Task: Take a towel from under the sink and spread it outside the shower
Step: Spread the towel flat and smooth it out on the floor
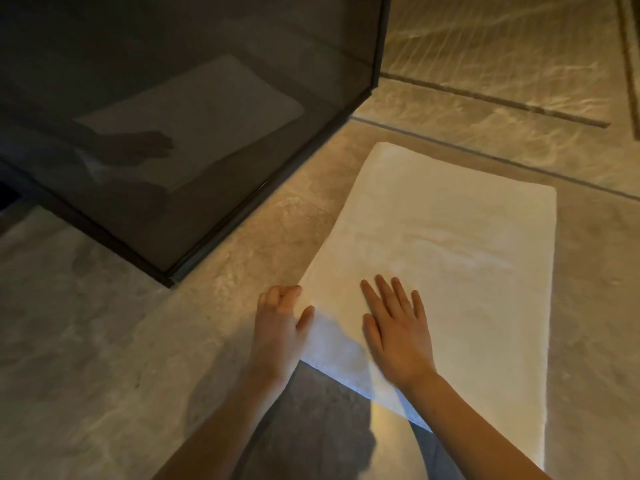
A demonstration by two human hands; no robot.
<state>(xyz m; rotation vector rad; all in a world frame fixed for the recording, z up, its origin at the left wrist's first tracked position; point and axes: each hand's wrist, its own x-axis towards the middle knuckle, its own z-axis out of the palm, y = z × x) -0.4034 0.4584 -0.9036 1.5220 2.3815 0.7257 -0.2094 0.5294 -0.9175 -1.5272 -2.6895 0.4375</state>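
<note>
Smoothing the towel (450, 244) flat on the floor (104, 323) beside the shower (173, 133) corner, your right hand (398, 330) presses open-palmed; your left hand (280, 323), fingers loosely curled, touches the near edge. Tugging there could rumple it.

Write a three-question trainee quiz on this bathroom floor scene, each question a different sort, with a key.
1. True or false: the white towel lies flat on the stone floor, outside the dark glass shower wall.
2. Multiple choice: the right hand is
A. lifted clear of the towel
B. flat, palm down, on the towel
C. gripping the shower frame
3. Fill in: the left hand is at the towel's near-left ____.

Key:
1. True.
2. B.
3. Edge; its fingers curl at the border, thumb on top.
</note>
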